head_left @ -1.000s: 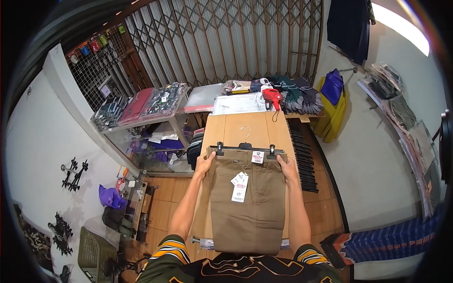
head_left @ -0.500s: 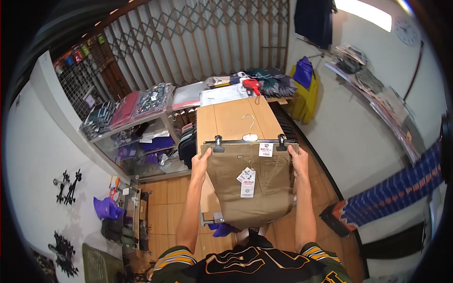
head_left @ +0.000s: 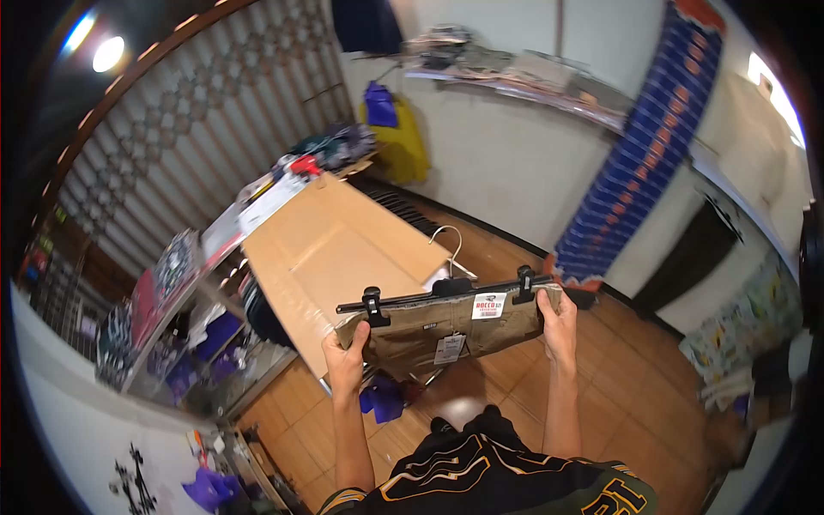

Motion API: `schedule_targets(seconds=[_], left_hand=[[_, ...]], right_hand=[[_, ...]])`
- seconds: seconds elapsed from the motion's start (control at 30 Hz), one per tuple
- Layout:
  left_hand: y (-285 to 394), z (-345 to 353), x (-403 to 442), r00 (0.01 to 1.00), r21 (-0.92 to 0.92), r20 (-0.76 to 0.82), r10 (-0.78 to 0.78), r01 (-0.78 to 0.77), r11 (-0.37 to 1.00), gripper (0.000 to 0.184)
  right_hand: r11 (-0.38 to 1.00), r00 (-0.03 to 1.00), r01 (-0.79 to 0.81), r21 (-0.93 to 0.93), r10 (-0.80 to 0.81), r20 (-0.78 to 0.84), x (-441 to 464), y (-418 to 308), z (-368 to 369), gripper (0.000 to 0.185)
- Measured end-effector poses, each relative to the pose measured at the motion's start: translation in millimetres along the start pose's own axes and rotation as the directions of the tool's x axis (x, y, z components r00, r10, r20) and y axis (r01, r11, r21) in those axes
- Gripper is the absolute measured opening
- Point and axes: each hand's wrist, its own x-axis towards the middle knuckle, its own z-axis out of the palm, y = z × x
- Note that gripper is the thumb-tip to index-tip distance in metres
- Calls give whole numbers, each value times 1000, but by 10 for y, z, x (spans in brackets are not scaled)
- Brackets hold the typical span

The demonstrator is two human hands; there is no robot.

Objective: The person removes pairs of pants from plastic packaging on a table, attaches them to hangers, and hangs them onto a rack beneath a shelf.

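Observation:
A pair of olive-brown trousers [head_left: 403, 348] hangs from a black clip hanger [head_left: 429, 297] with a metal hook, held up in front of my body. At the waistband's left end, my left hand [head_left: 346, 359] pinches the cloth just below one clip. My right hand [head_left: 559, 328] grips the opposite end, thumb on the front near the other clip. A white-and-red brand label [head_left: 488, 305] sits on the waistband, and a paper tag [head_left: 449, 348] dangles lower down. The trousers' lower part tilts away and is mostly hidden.
Beyond the trousers stands a wooden-topped table [head_left: 322, 245], with a red object [head_left: 305, 166] and folded clothes at its far end. A glass display case [head_left: 202, 339] is at left. Along the wall are a shelf [head_left: 515, 79] of packed garments and a blue patterned cloth [head_left: 639, 146].
My view has swung right, away from the display case. The trousers have moved right of the table and tilted, so their front looks foreshortened. Both hands keep their hold at the waistband.

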Motion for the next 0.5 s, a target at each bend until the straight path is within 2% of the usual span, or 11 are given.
schedule_targets(seconds=[0.17,0.3,0.5], left_hand=[[34,832,-400,983,-18,186,-10,14,1000,22],[27,1619,-763,947,-26,321,31,-23,999,20],[3,2877,-1523,833,-73,553,23,22,997,17]], right_hand=[[992,977,90,-90,-106,-186,-666,-462,-1079,14],[989,924,61,-133,-106,-366,-1164,-750,-1899,13],[980,803,47,-193,-152,-576,-1805,-1093,-3151,11]])
